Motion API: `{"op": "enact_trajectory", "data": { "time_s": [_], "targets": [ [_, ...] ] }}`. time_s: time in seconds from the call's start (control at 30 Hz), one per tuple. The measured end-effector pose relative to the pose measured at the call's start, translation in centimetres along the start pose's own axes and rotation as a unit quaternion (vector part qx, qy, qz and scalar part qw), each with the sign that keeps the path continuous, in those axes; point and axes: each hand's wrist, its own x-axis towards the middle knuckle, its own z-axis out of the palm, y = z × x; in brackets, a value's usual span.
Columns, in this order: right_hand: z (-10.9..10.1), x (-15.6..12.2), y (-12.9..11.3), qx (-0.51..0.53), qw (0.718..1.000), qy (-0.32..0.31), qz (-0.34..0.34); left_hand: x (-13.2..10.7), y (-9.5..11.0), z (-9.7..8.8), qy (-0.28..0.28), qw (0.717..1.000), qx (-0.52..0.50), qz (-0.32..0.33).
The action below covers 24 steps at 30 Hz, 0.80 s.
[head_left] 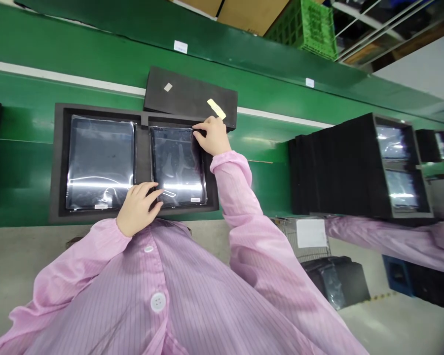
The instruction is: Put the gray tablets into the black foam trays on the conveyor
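Right hand [214,136]: thumb and forefinger at the right screen [173,157], 1 o'clock corner; clamping cannot be determined. Left hand [138,209]: fingers spread, 7 o'clock edge. Dark block [187,96] at 12 o'clock; black stack [336,165] at 3. The right screen lies 8 o'clock from the right hand, glossy, inside a matte tray [144,160].

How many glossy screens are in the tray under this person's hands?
2 visible in the tray: the left screen in its left compartment, the right screen in its right one, right hand at its corner. Any beneath would be hidden.
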Motion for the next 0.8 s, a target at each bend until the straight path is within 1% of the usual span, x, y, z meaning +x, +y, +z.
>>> {"op": "enact_trajectory", "data": {
  "time_s": [0.07,0.1,0.13,0.17,0.23,0.3,0.33,0.37,0.4,0.43,0.5,0.53,0.57,0.6,0.63,0.67,0.73,0.8],
  "targets": [
    [0.0,-0.6,0.3,0.06,0.997,0.043,-0.026,0.0,0.2,0.2,-0.005,1.0,0.002,-0.021],
    [-0.2,-1.4,0.2,0.096,0.993,0.05,-0.042,0.0,0.2,0.3,-0.006,0.999,-0.003,-0.034],
    [-0.6,-2.4,-0.2,0.133,0.989,0.039,-0.06,0.1,0.3,0.3,-0.004,0.999,-0.008,-0.048],
    [-1.2,-3.8,-0.9,0.168,0.983,0.015,-0.077,0.1,0.4,0.3,0.001,0.998,-0.011,-0.065],
    [-2.6,-7.5,-2.8,0.233,0.962,-0.082,-0.116,0.2,0.7,0.3,0.012,0.994,0.004,-0.109],
    [-4.0,-11.3,-4.9,0.269,0.942,-0.15,-0.135,0.3,1.2,0.2,0.024,0.987,0.037,-0.153],
    [-4.5,-13.1,-5.9,0.298,0.917,-0.2,-0.173,0.3,1.5,0.2,0.031,0.984,0.054,-0.168],
    [-4.8,-14.5,-6.7,0.349,0.875,-0.248,-0.228,0.3,1.7,0.1,0.034,0.981,0.068,-0.176],
    [-4.9,-15.5,-7.3,0.405,0.823,-0.288,-0.276,0.4,2.0,0.1,0.034,0.98,0.081,-0.178],
    [-4.9,-16.3,-7.7,0.459,0.769,-0.315,-0.315,0.4,2.2,0.0,0.033,0.979,0.093,-0.178],
    [-4.5,-17.0,-8.0,0.554,0.666,-0.332,-0.372,0.3,2.4,-0.1,0.031,0.977,0.119,-0.173],
    [-4.2,-17.1,-8.0,0.586,0.623,-0.33,-0.399,0.3,2.5,0.0,0.035,0.976,0.129,-0.17],
    [-4.0,-17.3,-8.0,0.606,0.588,-0.325,-0.427,0.2,2.4,0.0,0.044,0.976,0.134,-0.168],
    [-3.7,-17.4,-8.0,0.615,0.562,-0.319,-0.452,0.1,2.3,0.1,0.052,0.975,0.135,-0.168],
    [-3.4,-17.6,-8.0,0.617,0.546,-0.313,-0.472,0.1,2.2,0.2,0.057,0.975,0.134,-0.169],
    [-3.2,-17.7,-8.1,0.615,0.54,-0.306,-0.485,0.0,2.1,0.3,0.059,0.974,0.132,-0.173],
    [-2.9,-18.0,-8.4,0.612,0.542,-0.293,-0.496,-0.1,1.9,0.4,0.057,0.973,0.13,-0.184],
    [-2.7,-18.1,-8.7,0.606,0.532,-0.298,-0.511,0.0,1.8,0.4,0.051,0.971,0.129,-0.195]
  ]
}}
